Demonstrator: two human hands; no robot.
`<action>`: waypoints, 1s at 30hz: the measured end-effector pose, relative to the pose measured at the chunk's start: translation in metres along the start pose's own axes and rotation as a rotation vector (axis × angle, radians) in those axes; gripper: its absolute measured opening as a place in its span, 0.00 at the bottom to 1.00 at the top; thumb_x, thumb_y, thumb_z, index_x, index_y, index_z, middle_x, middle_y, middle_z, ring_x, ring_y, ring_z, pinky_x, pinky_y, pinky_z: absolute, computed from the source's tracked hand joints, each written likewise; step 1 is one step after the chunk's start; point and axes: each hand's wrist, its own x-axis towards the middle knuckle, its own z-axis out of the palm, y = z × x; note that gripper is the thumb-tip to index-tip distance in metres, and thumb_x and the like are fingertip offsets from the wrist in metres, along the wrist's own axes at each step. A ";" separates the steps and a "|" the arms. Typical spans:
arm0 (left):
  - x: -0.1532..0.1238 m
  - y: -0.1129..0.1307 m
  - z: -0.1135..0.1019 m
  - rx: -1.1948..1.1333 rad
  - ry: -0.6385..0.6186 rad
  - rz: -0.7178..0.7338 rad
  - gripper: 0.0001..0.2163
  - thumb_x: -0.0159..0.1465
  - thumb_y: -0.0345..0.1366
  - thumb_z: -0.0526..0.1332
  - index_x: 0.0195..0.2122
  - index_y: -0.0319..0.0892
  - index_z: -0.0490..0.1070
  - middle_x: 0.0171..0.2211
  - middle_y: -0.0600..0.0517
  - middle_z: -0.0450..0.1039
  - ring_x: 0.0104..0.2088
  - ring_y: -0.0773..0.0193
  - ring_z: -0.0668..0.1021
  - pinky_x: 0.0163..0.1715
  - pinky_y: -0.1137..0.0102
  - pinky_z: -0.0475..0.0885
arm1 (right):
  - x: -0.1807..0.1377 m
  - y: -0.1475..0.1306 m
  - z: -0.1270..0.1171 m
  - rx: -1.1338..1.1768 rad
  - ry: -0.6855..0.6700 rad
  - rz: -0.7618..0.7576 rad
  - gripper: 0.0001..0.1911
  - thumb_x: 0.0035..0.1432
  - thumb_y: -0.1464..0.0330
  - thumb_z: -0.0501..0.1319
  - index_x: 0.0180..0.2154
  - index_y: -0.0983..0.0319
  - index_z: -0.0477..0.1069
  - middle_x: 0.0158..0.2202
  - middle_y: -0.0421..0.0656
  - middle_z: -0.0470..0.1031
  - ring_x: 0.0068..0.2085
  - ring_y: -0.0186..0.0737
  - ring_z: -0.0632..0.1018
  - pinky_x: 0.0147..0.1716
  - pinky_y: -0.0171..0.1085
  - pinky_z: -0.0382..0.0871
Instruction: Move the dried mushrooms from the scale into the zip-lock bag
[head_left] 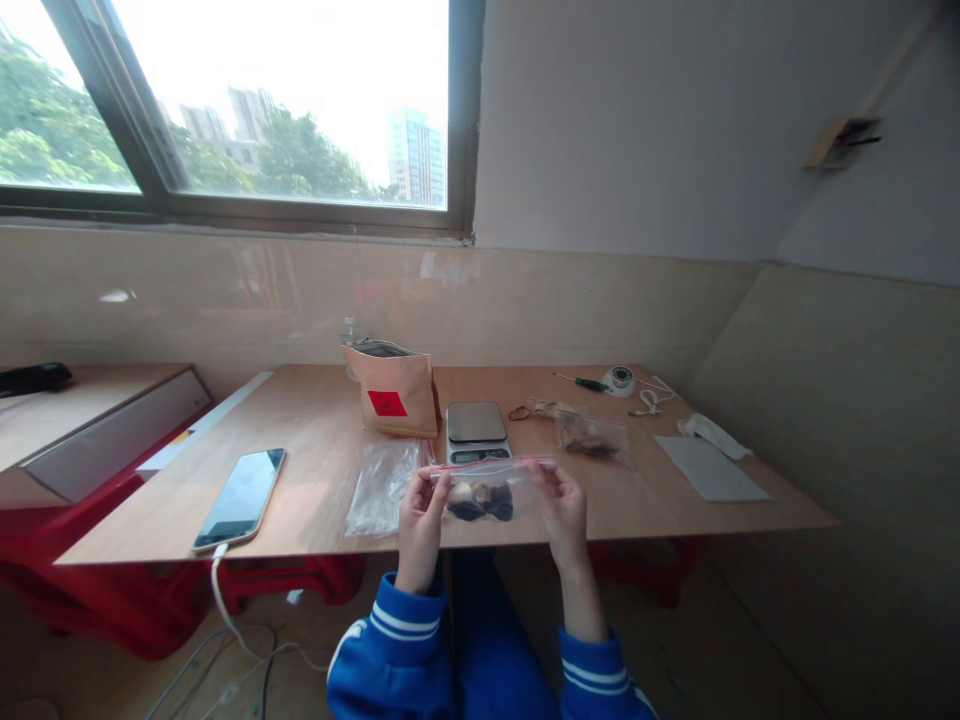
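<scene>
A clear zip bag (480,498) with a red seal strip hangs between my two hands, above the table's front edge. Dark and pale dried pieces lie inside it. My left hand (422,522) pinches the bag's upper left corner. At the upper right corner, my right hand (562,512) grips the same bag. Just behind it stands a small kitchen scale (477,424) with nothing on its plate. Left of my left hand lies a stack of clear plastic bags (381,488). An open brown paper pouch (396,392) with a red label stands upright behind them.
Another filled clear bag (592,438) lies right of the scale. A green screwdriver (589,383), a white dome camera (619,380) and its cable are at the back right. A white sheet (709,468) lies near the right edge; a plugged-in phone (241,498) lies at the left.
</scene>
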 end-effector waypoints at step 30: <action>-0.004 0.003 0.007 0.035 -0.094 0.006 0.13 0.56 0.44 0.65 0.34 0.40 0.70 0.32 0.51 0.71 0.37 0.63 0.74 0.38 0.71 0.69 | 0.001 0.011 -0.002 0.024 -0.085 0.123 0.22 0.52 0.52 0.63 0.36 0.64 0.77 0.37 0.48 0.80 0.42 0.48 0.79 0.46 0.45 0.71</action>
